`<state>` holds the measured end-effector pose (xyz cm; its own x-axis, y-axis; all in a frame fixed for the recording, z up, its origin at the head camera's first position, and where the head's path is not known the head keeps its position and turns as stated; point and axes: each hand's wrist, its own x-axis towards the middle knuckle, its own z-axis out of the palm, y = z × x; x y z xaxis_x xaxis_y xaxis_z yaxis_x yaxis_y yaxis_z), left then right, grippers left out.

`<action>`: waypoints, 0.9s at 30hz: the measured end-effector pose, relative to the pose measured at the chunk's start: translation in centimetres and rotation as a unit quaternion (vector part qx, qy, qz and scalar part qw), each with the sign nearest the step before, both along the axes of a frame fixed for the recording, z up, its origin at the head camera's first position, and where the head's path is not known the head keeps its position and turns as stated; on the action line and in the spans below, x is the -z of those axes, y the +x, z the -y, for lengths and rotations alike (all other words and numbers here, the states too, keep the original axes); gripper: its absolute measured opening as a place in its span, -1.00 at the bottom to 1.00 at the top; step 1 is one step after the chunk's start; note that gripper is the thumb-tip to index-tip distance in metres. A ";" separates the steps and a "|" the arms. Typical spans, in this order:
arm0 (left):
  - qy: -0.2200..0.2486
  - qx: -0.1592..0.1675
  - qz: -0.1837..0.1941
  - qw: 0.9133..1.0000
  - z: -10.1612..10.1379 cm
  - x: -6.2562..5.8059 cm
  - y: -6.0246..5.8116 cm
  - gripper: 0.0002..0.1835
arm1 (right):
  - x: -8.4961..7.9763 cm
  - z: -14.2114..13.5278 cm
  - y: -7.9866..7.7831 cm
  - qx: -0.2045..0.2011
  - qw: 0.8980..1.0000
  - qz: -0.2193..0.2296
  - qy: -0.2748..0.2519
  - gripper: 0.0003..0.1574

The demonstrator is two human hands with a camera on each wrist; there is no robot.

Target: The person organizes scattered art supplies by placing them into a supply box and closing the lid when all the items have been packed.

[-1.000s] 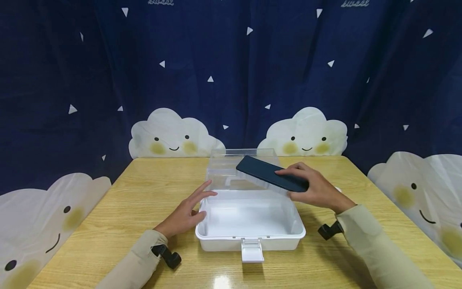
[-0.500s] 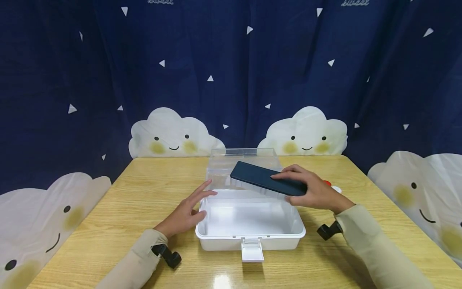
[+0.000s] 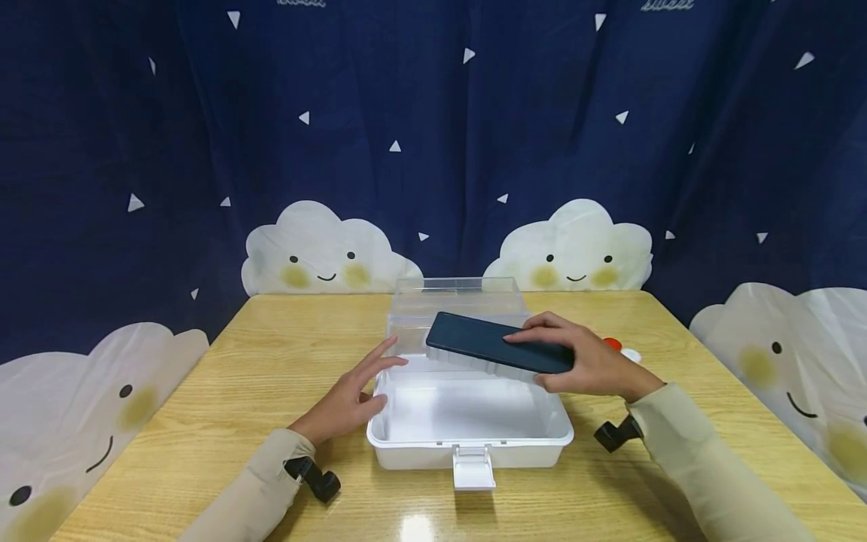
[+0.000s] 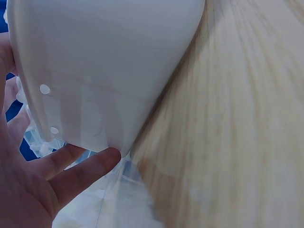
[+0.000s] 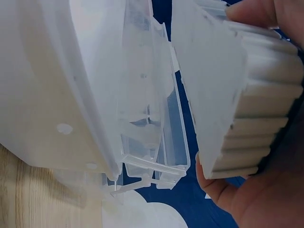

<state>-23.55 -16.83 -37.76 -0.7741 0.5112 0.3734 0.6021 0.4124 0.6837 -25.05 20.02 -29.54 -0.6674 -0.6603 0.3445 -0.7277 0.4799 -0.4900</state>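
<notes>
A white plastic storage box (image 3: 467,454) stands on the table, its transparent lid (image 3: 454,297) swung back. The front latch (image 3: 473,467) hangs down. My right hand (image 3: 588,360) grips one end of a long block (image 3: 481,342) with a dark navy top. In the right wrist view, the block (image 5: 204,85) shows a white flat underside and white ridged sides, with fingers and thumb at opposite edges. It is tilted and held above the rear of the box. My left hand (image 3: 347,399) lies at the box's left side, fingers extended against its wall (image 4: 95,85).
Clear compartment trays (image 5: 147,109) are attached behind the box. A red disc (image 3: 612,343) and a white disc (image 3: 631,355) lie beyond my right wrist. The wooden table (image 3: 284,339) ends at a dark blue curtain (image 3: 433,135) with cloud prints.
My right hand has lowered the block and brought it slightly left and nearer, over the box. The red disc has come into sight behind the wrist. My left hand stays put.
</notes>
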 end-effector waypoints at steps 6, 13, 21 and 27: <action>0.000 0.002 0.002 1.000 0.0 -0.1 0.1 -0.41 | -0.5 0.2 0.6 -0.012 1.000 0.014 0.008 -0.31; 0.001 0.005 -0.003 1.000 0.0 -0.1 0.1 -0.41 | -0.6 0.3 0.8 -0.015 0.999 0.024 0.013 -0.29; 0.005 0.011 -0.010 1.000 0.0 -0.1 0.0 -0.41 | 0.7 0.1 -0.1 -0.033 0.999 0.030 0.017 -0.28; 0.008 0.014 -0.006 1.000 0.1 -0.1 0.0 -0.41 | 2.0 -0.5 -1.1 -0.044 0.998 0.020 0.027 -0.29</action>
<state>-23.51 -16.90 -37.67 -0.7549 0.5268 0.3908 0.6212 0.3831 0.6836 -26.19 20.51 -31.52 -0.6178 -0.7341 0.2819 -0.7493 0.4407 -0.4944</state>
